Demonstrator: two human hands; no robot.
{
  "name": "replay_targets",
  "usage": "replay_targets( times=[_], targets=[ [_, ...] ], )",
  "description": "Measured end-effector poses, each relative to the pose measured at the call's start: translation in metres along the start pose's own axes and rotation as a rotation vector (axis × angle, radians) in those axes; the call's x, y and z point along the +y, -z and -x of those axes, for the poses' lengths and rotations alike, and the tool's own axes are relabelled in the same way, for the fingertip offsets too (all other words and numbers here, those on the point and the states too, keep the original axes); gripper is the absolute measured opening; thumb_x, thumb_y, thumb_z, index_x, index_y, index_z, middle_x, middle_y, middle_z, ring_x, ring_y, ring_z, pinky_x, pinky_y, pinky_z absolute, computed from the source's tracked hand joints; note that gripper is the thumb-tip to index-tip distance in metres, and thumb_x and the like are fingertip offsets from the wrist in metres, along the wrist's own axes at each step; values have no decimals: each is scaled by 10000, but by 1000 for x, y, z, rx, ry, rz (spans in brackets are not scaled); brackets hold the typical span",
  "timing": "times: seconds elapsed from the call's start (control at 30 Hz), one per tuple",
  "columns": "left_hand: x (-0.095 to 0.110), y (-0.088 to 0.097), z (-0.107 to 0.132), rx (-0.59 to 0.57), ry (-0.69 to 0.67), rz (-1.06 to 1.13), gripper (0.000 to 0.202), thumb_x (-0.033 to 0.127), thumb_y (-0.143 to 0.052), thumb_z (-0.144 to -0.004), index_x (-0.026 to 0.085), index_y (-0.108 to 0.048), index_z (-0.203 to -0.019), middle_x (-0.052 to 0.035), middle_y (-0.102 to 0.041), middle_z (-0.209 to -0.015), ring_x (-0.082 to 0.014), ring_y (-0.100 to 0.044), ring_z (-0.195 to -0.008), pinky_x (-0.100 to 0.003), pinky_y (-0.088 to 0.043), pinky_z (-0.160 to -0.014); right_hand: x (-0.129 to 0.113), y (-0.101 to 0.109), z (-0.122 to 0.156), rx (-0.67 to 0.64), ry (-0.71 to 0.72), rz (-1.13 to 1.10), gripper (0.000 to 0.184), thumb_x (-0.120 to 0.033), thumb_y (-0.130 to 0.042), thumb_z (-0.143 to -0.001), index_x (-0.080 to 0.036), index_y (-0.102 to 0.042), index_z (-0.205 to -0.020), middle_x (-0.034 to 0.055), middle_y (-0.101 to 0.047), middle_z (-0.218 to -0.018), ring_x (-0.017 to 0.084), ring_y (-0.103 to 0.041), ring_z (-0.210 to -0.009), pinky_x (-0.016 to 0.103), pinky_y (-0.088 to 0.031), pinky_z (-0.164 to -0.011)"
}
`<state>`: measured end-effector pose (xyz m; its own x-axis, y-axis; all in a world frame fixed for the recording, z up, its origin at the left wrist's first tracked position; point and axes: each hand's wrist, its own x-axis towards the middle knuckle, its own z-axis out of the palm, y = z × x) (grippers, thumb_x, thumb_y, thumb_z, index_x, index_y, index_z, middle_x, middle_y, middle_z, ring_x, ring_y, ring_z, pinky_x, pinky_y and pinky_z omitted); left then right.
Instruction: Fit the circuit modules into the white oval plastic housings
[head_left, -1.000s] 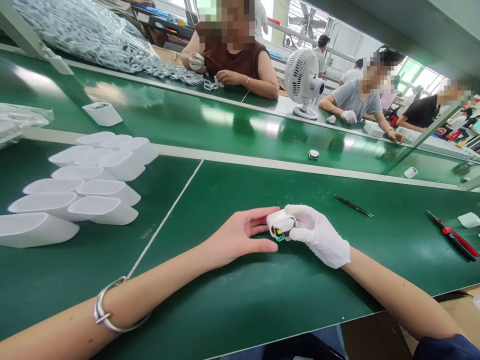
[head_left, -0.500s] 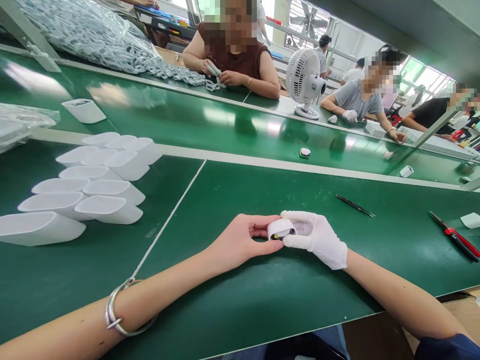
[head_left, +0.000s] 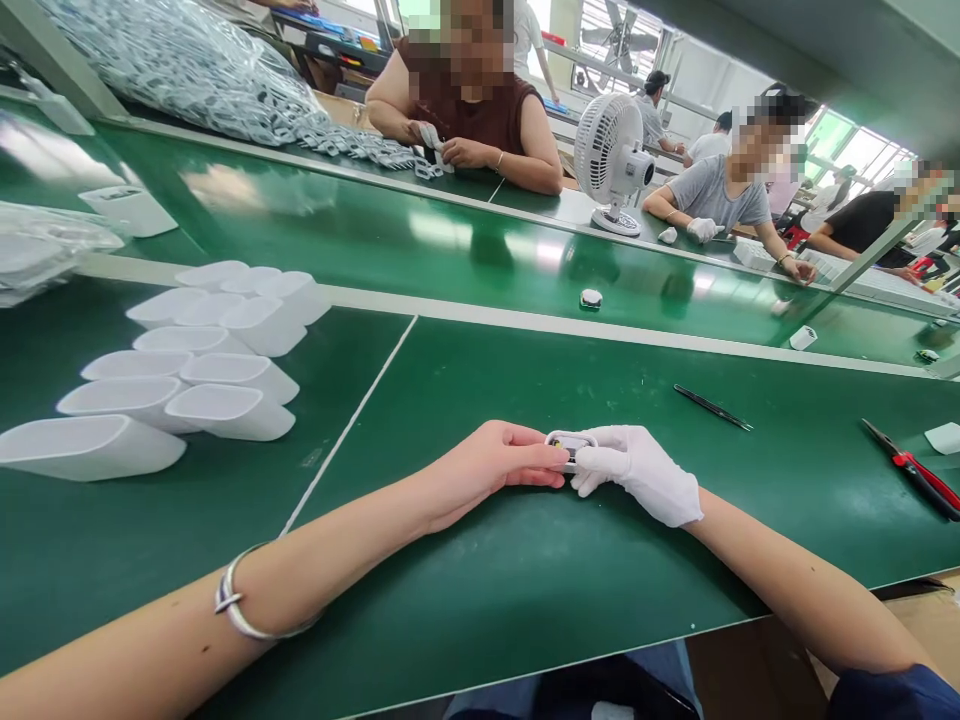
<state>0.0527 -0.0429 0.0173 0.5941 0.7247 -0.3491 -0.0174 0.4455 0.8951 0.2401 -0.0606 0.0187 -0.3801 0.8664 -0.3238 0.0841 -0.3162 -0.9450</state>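
Observation:
A small white plastic casing (head_left: 570,441) stands on the green table (head_left: 525,590) with its open end up, and a bit of circuit board shows inside. My bare left hand (head_left: 487,468) grips it from the left with closed fingers. My right hand (head_left: 637,472), in a white glove, pinches it from the right. Both hands rest on the table near its front edge.
Several empty white casings (head_left: 187,365) lie in rows at the left. Black tweezers (head_left: 712,408) and red-handled cutters (head_left: 911,480) lie to the right. On the far belt travel a white casing (head_left: 129,210) and a small part (head_left: 591,298). Beyond it are a desk fan (head_left: 611,160) and seated people.
The casing was turned from lying on its side to standing with its opening up. My hands closed in on it from both sides. The parts on the far belt drifted left.

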Motion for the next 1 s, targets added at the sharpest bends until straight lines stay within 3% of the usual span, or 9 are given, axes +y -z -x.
replay_targets(
  times=[0.17, 0.3, 0.43, 0.53, 0.63, 0.77, 0.83, 0.9, 1.0],
  targets=[
    [-2, -4, 0, 42, 6, 28, 331, 334, -796, -606, 105, -747, -840, -102, -703, -834, -169, -592, -759, -312, -472, -837, 2, -1, -1, 49, 13, -11, 342, -334, -691, -675, -164, -723, -970, -10, -652, -632, 68, -525, -533, 213, -469, -605],
    [-3, -4, 0, 107, 7, 53, 331, 343, -811, -580, 114, -749, -810, -83, -700, -804, -161, -593, -755, -292, -471, -831, 0, 0, 3, 79, 72, 78, 419, -378, -676, -705, -151, -680, -1058, 58, -697, -896, 127, -605, -682, 311, -514, -726],
    [1, -6, 3, 150, 100, 29, 354, 402, -793, -595, 103, -747, -778, -89, -704, -779, -148, -606, -689, -281, -484, -790, 0, 10, 9, 208, 589, 537, 544, -356, -702, -714, -201, -569, -1219, 106, -568, -1233, 227, -554, -1088, 422, -436, -954],
    [3, -7, 5, 151, 138, 2, 341, 375, -810, -567, 104, -746, -765, -76, -705, -743, -139, -613, -650, -252, -493, -734, 5, 15, 10, 136, 872, 863, 548, -312, -695, -741, -252, -521, -1258, 108, -444, -1360, 239, -485, -1186, 441, -395, -1001],
    [2, -7, 5, 168, 132, 6, 343, 348, -825, -538, 112, -744, -774, -67, -708, -748, -134, -620, -643, -227, -497, -702, 10, 11, 8, 98, 891, 933, 424, -253, -626, -807, -273, -531, -1220, 99, -479, -1306, 199, -555, -1075, 400, -466, -919],
    [-1, -6, 3, 168, 129, -13, 375, 373, -826, -538, 105, -743, -785, -77, -709, -746, -133, -626, -644, -215, -499, -688, 3, 7, 7, 175, 926, 724, 301, -268, -658, -774, -255, -579, -1064, 55, -567, -1069, 147, -599, -884, 319, -521, -785],
    [-2, -6, 3, 176, 124, -31, 397, 414, -811, -558, 99, -741, -790, -87, -708, -750, -136, -627, -643, -217, -500, -678, -7, 17, 11, 302, 861, 752, 269, -323, -657, -765, -236, -589, -1009, 54, -570, -1019, 169, -586, -909, 326, -517, -776],
    [-2, -6, 3, 186, 120, -48, 417, 441, -799, -569, 95, -740, -795, -95, -707, -764, -140, -629, -640, -222, -502, -672, -19, 38, 15, 539, 636, 974, 265, -332, -616, -781, -222, -603, -1022, 80, -558, -1090, 198, -576, -932, 352, -504, -776],
    [-1, -7, 4, 206, 117, -56, 420, 440, -800, -568, 92, -738, -794, -93, -702, -758, -144, -633, -634, -230, -505, -677, -33, 79, 20, 818, -35, 1400, 314, -276, -574, -765, -183, -625, -1061, 142, -567, -1108, 280, -575, -947, 415, -473, -753]
  ],
)
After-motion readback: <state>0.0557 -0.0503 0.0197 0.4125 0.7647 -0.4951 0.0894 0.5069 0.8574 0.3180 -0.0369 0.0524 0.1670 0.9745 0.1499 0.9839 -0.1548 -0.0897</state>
